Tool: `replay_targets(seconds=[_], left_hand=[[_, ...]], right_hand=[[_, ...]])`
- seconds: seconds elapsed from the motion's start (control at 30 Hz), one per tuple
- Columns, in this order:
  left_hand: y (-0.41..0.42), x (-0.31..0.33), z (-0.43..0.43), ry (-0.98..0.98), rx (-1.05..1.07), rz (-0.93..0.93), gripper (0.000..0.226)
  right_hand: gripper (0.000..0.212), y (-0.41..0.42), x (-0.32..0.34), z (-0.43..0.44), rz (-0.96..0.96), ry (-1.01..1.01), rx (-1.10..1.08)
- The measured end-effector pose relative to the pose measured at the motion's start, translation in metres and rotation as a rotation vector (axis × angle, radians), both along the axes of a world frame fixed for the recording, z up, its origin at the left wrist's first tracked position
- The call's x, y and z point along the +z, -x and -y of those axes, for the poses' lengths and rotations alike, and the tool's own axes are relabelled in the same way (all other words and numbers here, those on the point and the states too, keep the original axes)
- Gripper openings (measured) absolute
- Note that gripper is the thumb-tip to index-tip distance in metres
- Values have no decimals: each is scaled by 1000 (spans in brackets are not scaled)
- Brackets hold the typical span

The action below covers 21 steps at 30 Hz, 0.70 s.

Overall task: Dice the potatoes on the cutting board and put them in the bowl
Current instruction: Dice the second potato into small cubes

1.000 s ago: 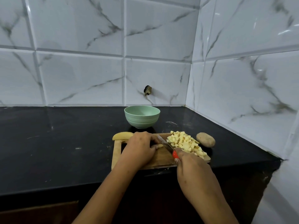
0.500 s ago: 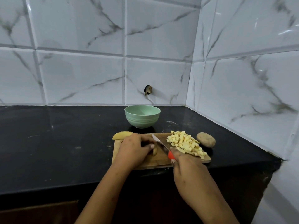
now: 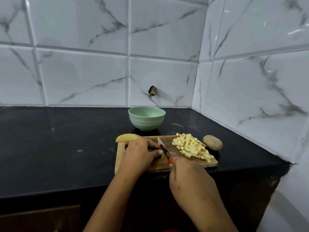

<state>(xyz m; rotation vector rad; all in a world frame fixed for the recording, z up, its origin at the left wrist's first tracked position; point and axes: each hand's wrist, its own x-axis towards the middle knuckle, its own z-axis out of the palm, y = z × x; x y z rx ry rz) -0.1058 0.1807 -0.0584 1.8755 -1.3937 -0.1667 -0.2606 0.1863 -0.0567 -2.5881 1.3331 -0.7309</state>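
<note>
Black counter (image 3: 66, 148), cutting board (image 3: 192, 163): left hand (image 3: 140, 153) curled over potato piece (image 3: 162, 156), right hand (image 3: 189, 178) gripping knife (image 3: 163, 147)

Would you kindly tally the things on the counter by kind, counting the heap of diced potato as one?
Green bowl: 1
Cutting board: 1
Knife: 1
Whole unpeeled potato: 1
Potato half: 1
Piece being cut: 1
Heap of dice: 1
Total: 7

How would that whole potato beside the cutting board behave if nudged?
The whole potato is oval, so it would probably wobble or roll on the glossy counter. Unpeeled skin likely grips well; it looks solid, not fragile.
</note>
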Motion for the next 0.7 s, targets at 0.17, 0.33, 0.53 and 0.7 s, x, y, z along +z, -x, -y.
replay_targets(seconds=[0.17,0.33,0.53,0.7], left_hand=[[-4,2,0,-28,-63,57,24],[-5,4,0,-41,-79,82,25],[-3,3,-1,-23,-48,112,21],[1,-2,-4,52,20,64,19]], right_hand=[[42,1,1,3,-2,14,4],[36,-3,6,12,-45,8,9],[29,-23,12,14,-202,4,-4],[38,-29,10,2,-286,66,-28]])
